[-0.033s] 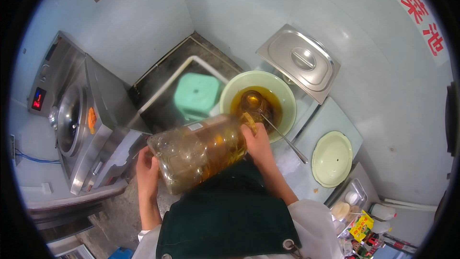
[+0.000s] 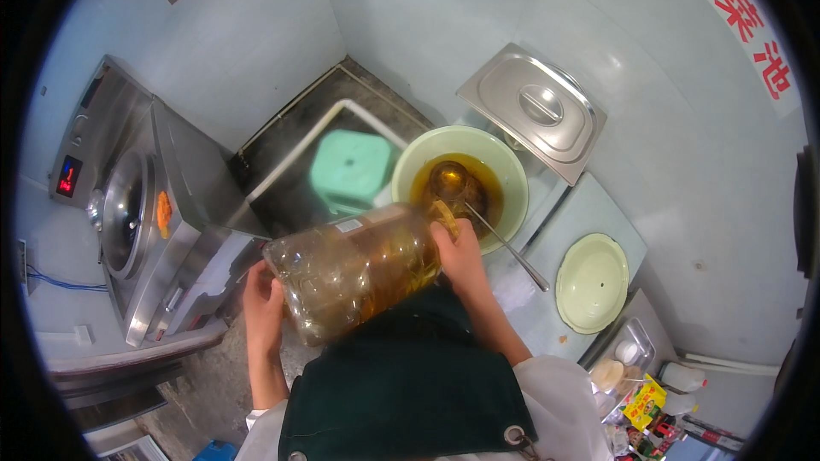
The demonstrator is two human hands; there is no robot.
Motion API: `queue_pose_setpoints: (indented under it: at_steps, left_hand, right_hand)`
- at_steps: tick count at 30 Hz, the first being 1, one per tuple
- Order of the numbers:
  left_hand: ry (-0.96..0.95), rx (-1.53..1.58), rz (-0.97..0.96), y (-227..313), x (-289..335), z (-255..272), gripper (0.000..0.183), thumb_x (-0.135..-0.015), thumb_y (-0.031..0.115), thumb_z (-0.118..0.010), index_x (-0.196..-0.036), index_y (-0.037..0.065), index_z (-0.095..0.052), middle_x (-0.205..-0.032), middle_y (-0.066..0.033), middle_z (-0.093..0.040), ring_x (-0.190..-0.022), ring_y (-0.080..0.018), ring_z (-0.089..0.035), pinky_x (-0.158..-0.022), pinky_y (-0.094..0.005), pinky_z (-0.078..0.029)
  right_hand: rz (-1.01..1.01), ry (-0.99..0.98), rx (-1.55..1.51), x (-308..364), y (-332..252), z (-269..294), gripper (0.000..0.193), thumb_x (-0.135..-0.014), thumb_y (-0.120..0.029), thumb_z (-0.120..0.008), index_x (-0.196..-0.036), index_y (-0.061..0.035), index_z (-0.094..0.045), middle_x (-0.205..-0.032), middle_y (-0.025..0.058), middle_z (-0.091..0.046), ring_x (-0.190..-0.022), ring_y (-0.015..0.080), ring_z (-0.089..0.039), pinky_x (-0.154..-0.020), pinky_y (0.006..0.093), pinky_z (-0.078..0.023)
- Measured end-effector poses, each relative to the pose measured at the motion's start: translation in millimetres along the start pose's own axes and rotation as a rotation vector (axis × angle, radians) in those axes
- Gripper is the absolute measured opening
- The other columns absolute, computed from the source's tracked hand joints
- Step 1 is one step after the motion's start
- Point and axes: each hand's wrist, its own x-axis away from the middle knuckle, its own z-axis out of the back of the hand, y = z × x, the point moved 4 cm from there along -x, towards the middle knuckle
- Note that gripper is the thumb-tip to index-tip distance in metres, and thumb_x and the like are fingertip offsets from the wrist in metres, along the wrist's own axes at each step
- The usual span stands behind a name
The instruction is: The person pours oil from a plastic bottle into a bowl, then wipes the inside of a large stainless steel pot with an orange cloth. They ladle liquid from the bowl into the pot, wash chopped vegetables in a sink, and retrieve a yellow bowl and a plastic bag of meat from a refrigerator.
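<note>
A large clear plastic oil jug (image 2: 359, 269) lies tilted nearly on its side across my front, amber liquid along its lower side. My right hand (image 2: 459, 258) is closed round the yellow handle (image 2: 445, 217) near its neck. At the jug's base, my left hand (image 2: 264, 297) holds the bottom edge, some fingers hidden behind it. The neck end points over a pale green basin (image 2: 508, 166); the mouth is hard to make out. Inside the basin is amber-brown liquid (image 2: 427, 181) with a metal ladle (image 2: 523, 265) in it, its handle leaning over the near right rim.
A steel lidded pan (image 2: 517, 85) stands behind the basin. To the right, a pale green lid-like dish (image 2: 592, 283) rests on the counter (image 2: 606, 213). Below the basin's left side is a mint-green stool (image 2: 351, 162). A steel cooker with a round wok (image 2: 128, 213) occupies the left.
</note>
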Motion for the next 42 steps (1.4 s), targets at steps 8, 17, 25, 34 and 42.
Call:
queue_pose_setpoints:
  at_steps: [8, 17, 25, 34, 42]
  left_hand:
    - [0.000, -0.037, -0.009, 0.1, -0.4, 2.4, 0.039, -0.096, 0.022, -0.060, -0.129, 0.002, -0.054, -0.103, -0.0083, -0.061, -0.091, -0.0154, -0.055, -0.080, -0.0287, -0.045]
    - [-0.010, -0.040, -0.023, -0.2, -3.1, 2.5, 0.040, -0.095, 0.022, -0.060, -0.129, 0.001, -0.053, -0.099, -0.0079, -0.060, -0.088, -0.0145, -0.054, -0.080, -0.0285, -0.045]
    - [-0.037, 0.004, -0.021, -0.8, -6.2, -2.1, 0.038, -0.095, 0.018, -0.060, -0.129, 0.002, -0.053, -0.098, -0.0068, -0.060, -0.089, -0.0138, -0.054, -0.081, -0.0282, -0.045]
    - [-0.042, 0.025, -0.015, 0.3, -5.6, -4.0, 0.037, -0.096, 0.016, -0.058, -0.130, 0.002, -0.052, -0.101, -0.0072, -0.060, -0.091, -0.0142, -0.055, -0.083, -0.0283, -0.045]
    - [-0.037, -0.012, -0.007, -1.3, -1.3, 2.6, 0.041, -0.096, 0.021, -0.060, -0.130, 0.001, -0.052, -0.104, -0.0088, -0.061, -0.093, -0.0147, -0.055, -0.083, -0.0289, -0.045]
  right_hand:
    - [0.025, 0.004, -0.051, 0.2, 5.5, -2.4, 0.040, -0.090, -0.034, -0.068, -0.103, 0.0020, -0.055, -0.082, 0.0079, -0.062, -0.075, 0.0150, -0.058, -0.070, 0.0303, -0.047]
    - [0.032, 0.020, -0.021, 6.2, -2.2, 0.7, 0.037, -0.091, -0.032, -0.068, -0.103, 0.0007, -0.056, -0.082, 0.0077, -0.063, -0.073, 0.0148, -0.058, -0.068, 0.0298, -0.047]
    - [0.046, 0.061, -0.036, 3.9, 6.5, 5.4, 0.037, -0.091, -0.032, -0.068, -0.103, 0.0008, -0.056, -0.081, 0.0083, -0.064, -0.074, 0.0151, -0.059, -0.069, 0.0300, -0.048]
    - [0.037, 0.059, -0.019, 4.5, 7.3, 7.9, 0.039, -0.091, -0.033, -0.067, -0.104, 0.0014, -0.056, -0.083, 0.0087, -0.063, -0.076, 0.0152, -0.059, -0.071, 0.0302, -0.048]
    - [0.006, -0.004, -0.044, 5.9, 6.2, 3.1, 0.040, -0.091, -0.033, -0.066, -0.106, 0.0025, -0.055, -0.086, 0.0113, -0.064, -0.078, 0.0175, -0.060, -0.071, 0.0306, -0.048]
